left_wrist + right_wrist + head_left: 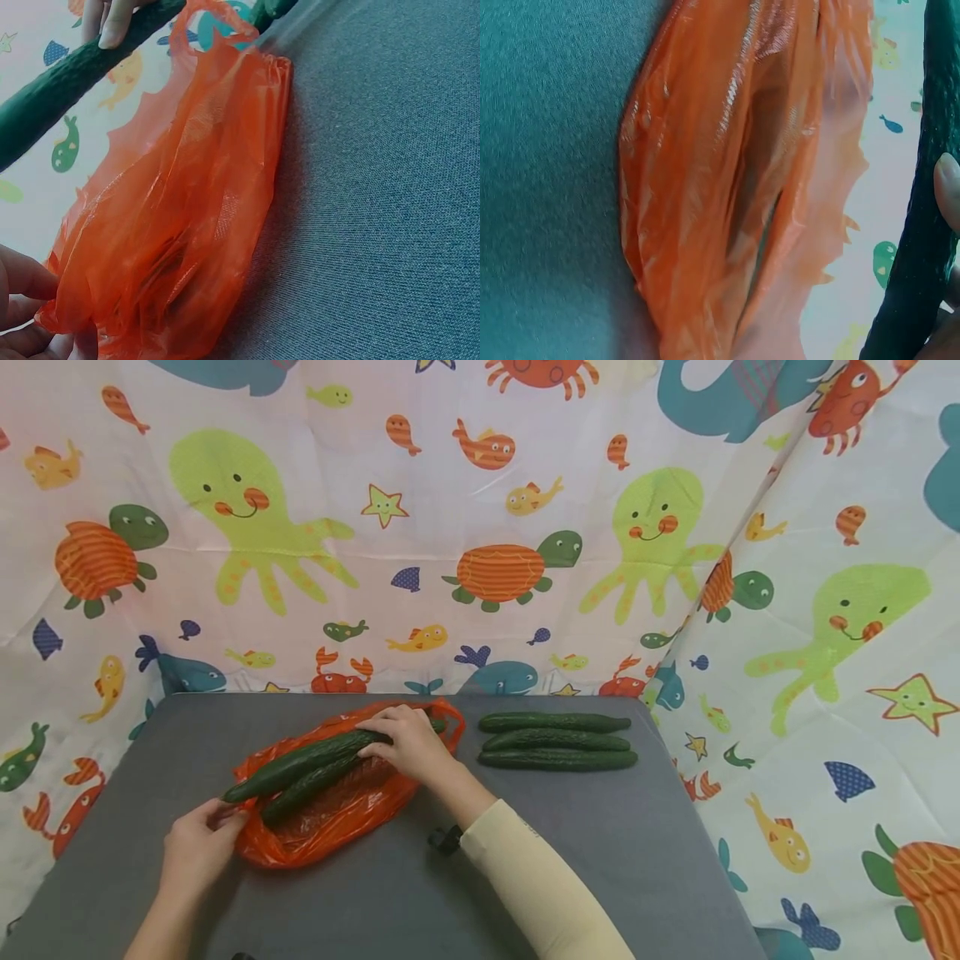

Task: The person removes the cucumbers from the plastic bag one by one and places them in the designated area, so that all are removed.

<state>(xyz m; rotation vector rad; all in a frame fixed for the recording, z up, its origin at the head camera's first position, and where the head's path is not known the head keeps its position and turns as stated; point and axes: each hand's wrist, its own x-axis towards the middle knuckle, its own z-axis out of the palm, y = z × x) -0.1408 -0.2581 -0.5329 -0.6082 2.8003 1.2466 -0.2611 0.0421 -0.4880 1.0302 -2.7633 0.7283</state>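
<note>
An orange-red plastic bag (330, 839) lies open at the left of the grey table. Over it, my right hand (408, 745) grips a long dark green cucumber (300, 763); in the right wrist view the thumb presses on the cucumber (919, 225). A second cucumber (311, 787) lies alongside, lower, over the bag's opening. My left hand (197, 850) is at the bag's near left end, beside the held cucumber's tip. Close up in the left wrist view, the left fingers (26, 274) pinch the edge of the bag (187, 187).
Three cucumbers (558, 740) lie side by side at the back right of the grey table (600, 852). A curtain (420, 527) printed with sea animals hangs behind the table and along its sides. A small black device (445, 841) sits at my right wrist.
</note>
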